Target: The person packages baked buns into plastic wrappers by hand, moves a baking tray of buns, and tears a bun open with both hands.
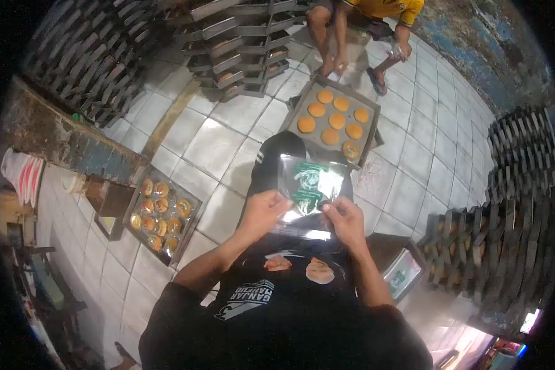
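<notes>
Over my lap I hold a clear plastic bag (311, 185) with green printing. My left hand (266, 213) pinches its left edge between thumb and fingers. On the opposite side, my right hand (346, 223) grips the lower right of the bag, thumb on top. The bag looks flat and shiny, and whether anything is inside cannot be made out. Beyond my knees a metal tray (302, 106) carries several round golden buns (337, 121); one bun (350, 150) near its front corner has a darker, patterned top.
Left on the tiled floor, another tray (187, 242) holds several wrapped buns (160, 206). At my right, a box (385, 248) contains a stack of printed bags (403, 271). Stacked metal trays (219, 43) rise behind and at right. A person (382, 12) in yellow sits beyond the bun tray.
</notes>
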Tool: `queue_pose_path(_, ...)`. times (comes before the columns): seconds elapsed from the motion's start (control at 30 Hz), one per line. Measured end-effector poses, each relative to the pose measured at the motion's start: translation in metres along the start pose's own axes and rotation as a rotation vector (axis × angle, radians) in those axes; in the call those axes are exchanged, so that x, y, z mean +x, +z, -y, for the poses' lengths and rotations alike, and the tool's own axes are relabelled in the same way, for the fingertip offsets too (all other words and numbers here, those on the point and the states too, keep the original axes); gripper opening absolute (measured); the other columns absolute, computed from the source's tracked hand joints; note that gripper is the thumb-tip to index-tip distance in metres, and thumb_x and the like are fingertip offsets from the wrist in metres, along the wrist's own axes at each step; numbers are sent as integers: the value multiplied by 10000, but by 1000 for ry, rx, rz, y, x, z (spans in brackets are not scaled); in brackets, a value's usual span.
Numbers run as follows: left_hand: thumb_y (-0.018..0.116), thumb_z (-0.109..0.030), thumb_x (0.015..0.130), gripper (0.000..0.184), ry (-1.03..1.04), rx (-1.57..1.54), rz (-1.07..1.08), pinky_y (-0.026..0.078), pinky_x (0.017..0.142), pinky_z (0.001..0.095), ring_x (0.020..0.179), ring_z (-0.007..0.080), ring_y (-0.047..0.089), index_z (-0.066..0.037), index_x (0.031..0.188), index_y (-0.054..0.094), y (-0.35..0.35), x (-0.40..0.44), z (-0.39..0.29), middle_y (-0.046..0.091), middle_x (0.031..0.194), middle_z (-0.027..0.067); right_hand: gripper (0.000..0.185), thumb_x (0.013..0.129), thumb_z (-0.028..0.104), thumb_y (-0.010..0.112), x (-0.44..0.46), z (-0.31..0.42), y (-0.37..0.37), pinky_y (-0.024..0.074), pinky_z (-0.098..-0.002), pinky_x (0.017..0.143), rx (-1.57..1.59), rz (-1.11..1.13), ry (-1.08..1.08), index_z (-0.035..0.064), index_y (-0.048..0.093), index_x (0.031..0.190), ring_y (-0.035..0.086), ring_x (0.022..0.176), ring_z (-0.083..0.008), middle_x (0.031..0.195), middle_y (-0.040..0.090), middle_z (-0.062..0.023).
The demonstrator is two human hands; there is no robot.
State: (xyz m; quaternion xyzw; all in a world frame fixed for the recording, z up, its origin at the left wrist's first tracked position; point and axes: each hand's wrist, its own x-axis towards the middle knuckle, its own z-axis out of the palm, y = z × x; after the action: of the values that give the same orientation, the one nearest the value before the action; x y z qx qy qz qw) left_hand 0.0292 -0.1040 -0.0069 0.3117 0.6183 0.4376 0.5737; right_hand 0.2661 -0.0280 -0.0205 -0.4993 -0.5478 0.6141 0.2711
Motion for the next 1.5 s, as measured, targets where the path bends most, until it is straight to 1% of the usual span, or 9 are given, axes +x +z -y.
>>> queue_pose_path(0.33, 746, -253, 927, 263, 225, 955, 120, 542, 617, 340, 628, 168, 668, -37, 1070, 700, -13, -9, 5, 709, 761, 139, 226, 1020, 142, 599, 7, 18, -44, 570, -297, 722, -339, -256, -133, -28, 699, 1131, 708, 776, -155, 920, 755, -124)
queue_pose_path(0.4, 702, -221, 951, 328, 608, 836, -203, 571, 721, 357, 762, 200, 715, -10, 1195, 640, -12, -15, -39, 741, 877, 136, 225, 1023, 128, 596, 11, 42, -45, 581, -288, 723, 30, -75, -52, -50, 693, 1123, 705, 778, -145, 904, 754, -124)
queue_pose_path(0.67, 624, -118, 970, 163, 72, -259, 0, 574, 617, 305, 717, 204, 717, 25, 1048, 639, -21, 102, -58, 736, 908, 157, 288, 1020, 213, 633, 178, 66, -47, 583, -314, 742, 115, 346, -232, -54, 689, 1112, 703, 804, -157, 949, 742, -122)
queue_pose_path(0.77, 585, -224, 1035, 243, 175, -403, -284, 530, 535, 300, 584, 176, 636, 2, 955, 627, -24, 147, -56, 651, 753, 76, 325, 1008, 302, 631, 310, -10, -76, 499, -302, 662, 92, -69, -61, -4, 710, 1086, 619, 729, -129, 831, 679, -54)
queue_pose_path(0.9, 465, -299, 1085, 372, 85, -193, -495, 474, 496, 276, 517, 177, 583, -2, 900, 589, 6, 178, -69, 626, 668, 112, 333, 990, 294, 634, 466, -205, -126, 448, -328, 563, -578, 4, 176, -23, 714, 1050, 556, 625, -120, 781, 648, -33)
queue_pose_path(1.1, 381, -312, 1104, 439, 263, 166, -404, 481, 463, 314, 447, 206, 560, 27, 905, 578, -15, 180, -49, 617, 639, 150, 593, 865, 511, 740, 543, -309, -112, 541, -467, 840, -728, -195, 169, -29, 678, 1102, 707, 1006, -384, 1063, 729, -247)
queue_pose_path(1.23, 362, -325, 1111, 450, 257, 104, -420, 495, 479, 320, 493, 205, 579, 19, 920, 581, -19, 178, -38, 631, 692, 150, 771, 738, 601, 803, 525, -262, -78, 548, -475, 860, -802, -236, 126, 3, 627, 1192, 712, 990, -389, 1043, 729, -234)
queue_pose_path(1.37, 443, -199, 1090, 281, 267, -160, -425, 590, 535, 382, 611, 258, 682, 65, 1153, 515, -13, 183, -41, 695, 787, 228, 792, 785, 423, 826, 498, -286, -48, 492, -470, 1038, -860, -124, -36, 25, 511, 1393, 554, 1302, -364, 1468, 490, -253)
queue_pose_path(1.5, 444, -266, 1096, 311, 131, -154, -390, 591, 643, 332, 676, 233, 690, 35, 1148, 502, -11, 179, -55, 712, 879, 211, 659, 829, 399, 803, 449, -188, -50, 519, -480, 909, -555, -127, 70, 19, 541, 1299, 657, 1075, -412, 1139, 678, -212)
